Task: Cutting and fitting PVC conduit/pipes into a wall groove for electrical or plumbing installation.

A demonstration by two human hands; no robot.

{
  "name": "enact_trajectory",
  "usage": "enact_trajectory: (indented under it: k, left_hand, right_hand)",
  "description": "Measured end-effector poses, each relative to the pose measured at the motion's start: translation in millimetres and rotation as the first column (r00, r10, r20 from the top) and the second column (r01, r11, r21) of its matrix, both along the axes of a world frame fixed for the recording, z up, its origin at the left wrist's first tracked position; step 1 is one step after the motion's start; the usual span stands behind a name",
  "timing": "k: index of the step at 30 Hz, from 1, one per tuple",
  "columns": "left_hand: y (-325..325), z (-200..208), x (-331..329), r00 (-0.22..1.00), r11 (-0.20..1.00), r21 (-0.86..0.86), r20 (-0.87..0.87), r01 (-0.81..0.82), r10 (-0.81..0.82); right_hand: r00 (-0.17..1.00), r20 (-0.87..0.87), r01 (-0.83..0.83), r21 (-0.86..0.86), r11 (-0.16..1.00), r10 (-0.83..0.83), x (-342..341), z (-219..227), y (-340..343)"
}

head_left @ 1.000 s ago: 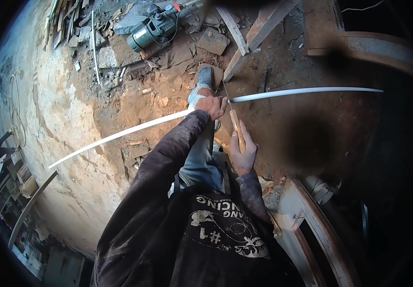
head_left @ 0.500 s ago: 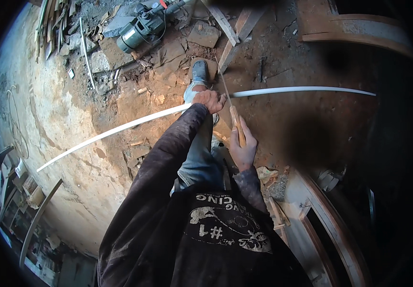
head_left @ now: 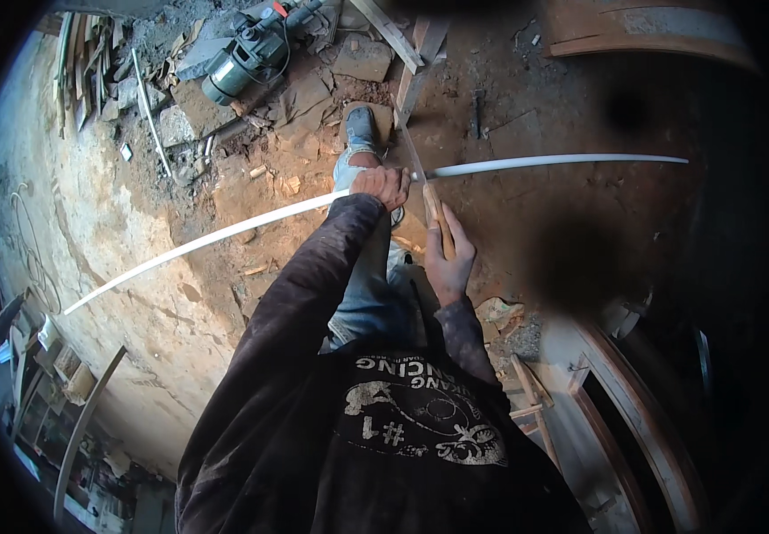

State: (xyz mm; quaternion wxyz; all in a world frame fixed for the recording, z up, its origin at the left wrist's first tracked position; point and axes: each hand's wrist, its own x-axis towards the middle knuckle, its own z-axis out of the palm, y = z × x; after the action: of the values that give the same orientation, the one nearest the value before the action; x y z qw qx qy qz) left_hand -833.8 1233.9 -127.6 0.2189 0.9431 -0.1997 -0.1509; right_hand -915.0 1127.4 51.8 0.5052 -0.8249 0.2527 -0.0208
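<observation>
A long, thin white pipe (head_left: 206,238) runs crosswise in front of me, past my left knee and shin. My left hand (head_left: 382,187) is closed round it near its middle. In my right hand (head_left: 451,258) is the wooden handle of a handsaw (head_left: 438,218), with my fingers wrapped about the grip. The narrow blade points away from me and crosses the pipe just right of my left hand. Whether its teeth have cut into the pipe is too small to tell.
A green-grey electric motor or pump (head_left: 246,62) lies among broken slabs ahead. Wooden strips (head_left: 81,67) lean at far left. Timber legs (head_left: 420,67) stand beyond my shoe (head_left: 360,127). Curved wooden frames (head_left: 625,400) lie at near right, and a bent strip (head_left: 90,427) is at near left.
The handsaw and my right hand have moved a little forward, away from me, across the pipe. My left hand still grips the pipe, and the whole view has shifted slightly.
</observation>
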Motion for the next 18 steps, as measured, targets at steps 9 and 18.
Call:
enact_trajectory:
  k: [9,18]
  left_hand:
    - [-21.7,12.4,6.5,0.971,0.987,0.042,-0.177,-0.155,0.160]
    - [-25.1,26.9,41.2,0.883,0.990,0.130,-0.454,-0.063,0.116]
  right_hand:
    - [0.999,0.039,0.009,-0.045,0.999,-0.007,-38.0,6.3,-10.7]
    - [0.998,0.053,-0.016,-0.096,0.995,0.021,-57.6,28.6,-8.2]
